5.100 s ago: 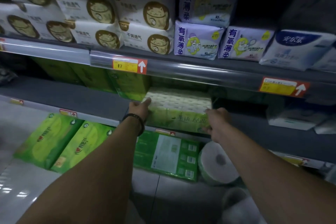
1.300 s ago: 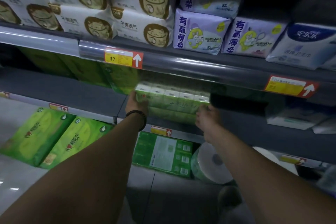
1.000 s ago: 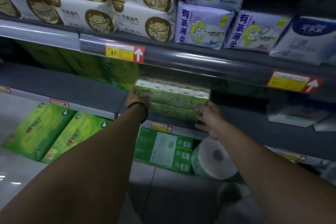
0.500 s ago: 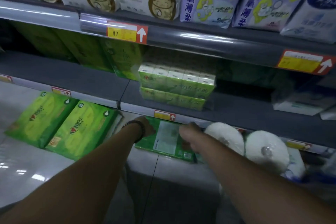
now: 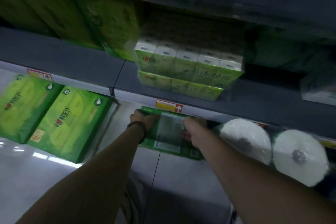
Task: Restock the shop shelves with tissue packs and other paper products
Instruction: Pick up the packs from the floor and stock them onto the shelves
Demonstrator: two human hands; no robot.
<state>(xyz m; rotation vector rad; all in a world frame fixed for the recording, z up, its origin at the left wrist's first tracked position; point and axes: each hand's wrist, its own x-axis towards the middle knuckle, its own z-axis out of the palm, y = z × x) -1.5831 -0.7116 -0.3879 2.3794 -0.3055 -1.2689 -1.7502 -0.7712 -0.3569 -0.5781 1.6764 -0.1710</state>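
A flat dark green tissue pack [image 5: 170,136] with a white label lies on the bottom shelf [image 5: 181,183], partly under the edge of the shelf above. My left hand [image 5: 141,117] grips its left end, a black band on the wrist. My right hand [image 5: 195,130] holds the pack's right side, fingers curled over its top face. Two stacked packs of light green pocket tissues [image 5: 187,71] stand on the grey middle shelf [image 5: 78,62] directly above, free of both hands.
Two large white paper rolls [image 5: 276,151] in clear wrap lie just right of my right forearm. Two bright green tissue packs [image 5: 54,118] lie at the left of the bottom shelf. Taller green packs [image 5: 101,18] stand at the back left of the middle shelf.
Both hands left the light green stack on the middle shelf, dropped to the bottom shelf and took hold of the dark green pack. The camera tilted down and closer.
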